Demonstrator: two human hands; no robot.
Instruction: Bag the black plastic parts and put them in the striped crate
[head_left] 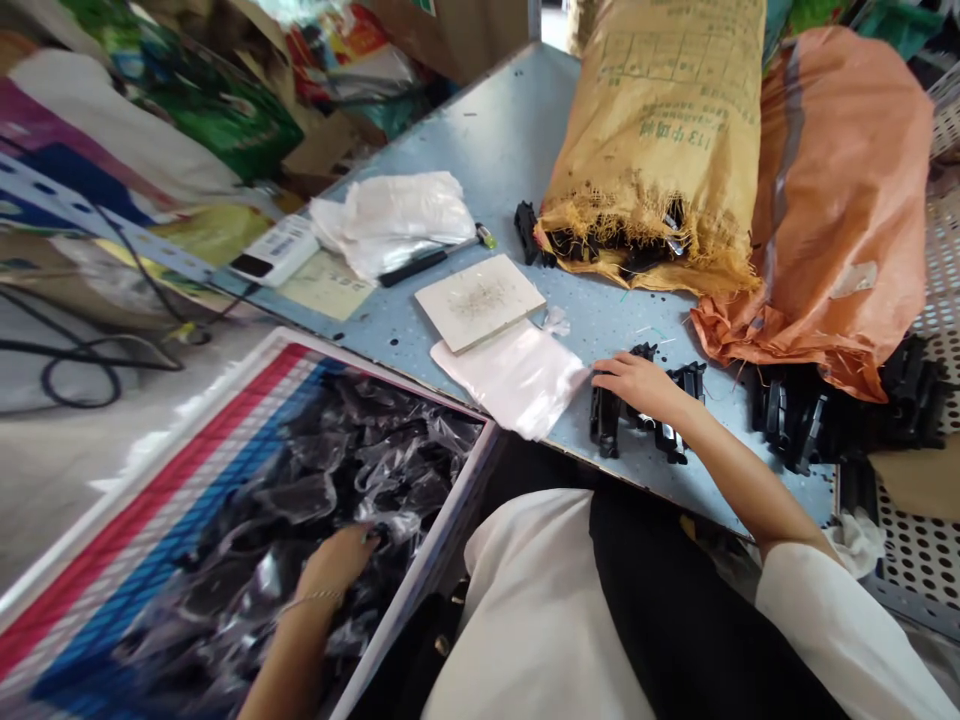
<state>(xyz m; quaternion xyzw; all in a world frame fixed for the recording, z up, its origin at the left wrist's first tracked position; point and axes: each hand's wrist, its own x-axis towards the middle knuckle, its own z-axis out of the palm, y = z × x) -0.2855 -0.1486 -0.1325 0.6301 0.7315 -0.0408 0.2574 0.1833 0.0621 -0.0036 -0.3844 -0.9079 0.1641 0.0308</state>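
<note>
My left hand is down in the crate, over black parts in clear plastic bags. It is smeared by motion, and its fingertips are partly hidden among the bags, so I cannot tell if it holds one. On the blue table, my right hand reaches across several black plastic parts, its fingers stretched out and nothing visibly gripped. Its fingertips are close to the corner of a stack of clear plastic bags. A flat pale board lies partly on that stack.
A yellow woven sack with black parts at its mouth lies on the table. Beside it is an orange sack, with more black parts in front. A bundle of plastic bags and a black pen-like tool lie further left.
</note>
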